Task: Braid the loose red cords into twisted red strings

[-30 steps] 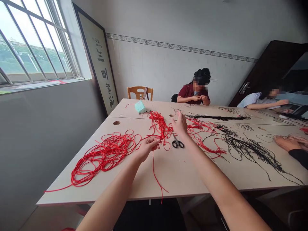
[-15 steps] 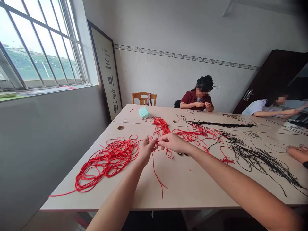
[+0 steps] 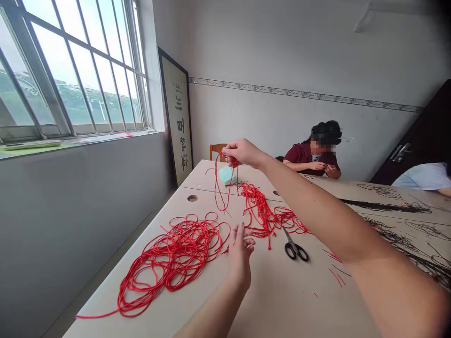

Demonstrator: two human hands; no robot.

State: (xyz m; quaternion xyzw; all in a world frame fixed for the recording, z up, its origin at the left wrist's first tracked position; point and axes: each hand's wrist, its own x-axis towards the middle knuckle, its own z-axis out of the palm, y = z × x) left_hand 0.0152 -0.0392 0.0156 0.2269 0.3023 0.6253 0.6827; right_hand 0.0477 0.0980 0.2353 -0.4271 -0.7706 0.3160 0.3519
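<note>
My right hand (image 3: 241, 152) is raised over the far end of the table, shut on a red cord (image 3: 220, 188) that hangs down from it in a long narrow loop. The loop dangles in front of a pale green foam block (image 3: 226, 175). My left hand (image 3: 241, 249) is low over the table, fingers apart and holding nothing, next to the end of a loose pile of red cord (image 3: 169, 263). A twisted tangle of red cords (image 3: 259, 211) lies just beyond it. Black-handled scissors (image 3: 294, 249) rest on the tabletop to its right.
Black cords (image 3: 387, 207) lie across the right of the pale table (image 3: 282, 291), with short red snippets (image 3: 336, 274) nearer me. A seated person (image 3: 312, 157) works at the far side, and another person's sleeve (image 3: 424, 176) shows at the right. A window (image 3: 81, 70) runs along the left wall.
My right hand has lifted away from my left, up toward the far end, raising a loop of red cord. My left hand has dropped lower. The view has turned left, uncovering the scissors.
</note>
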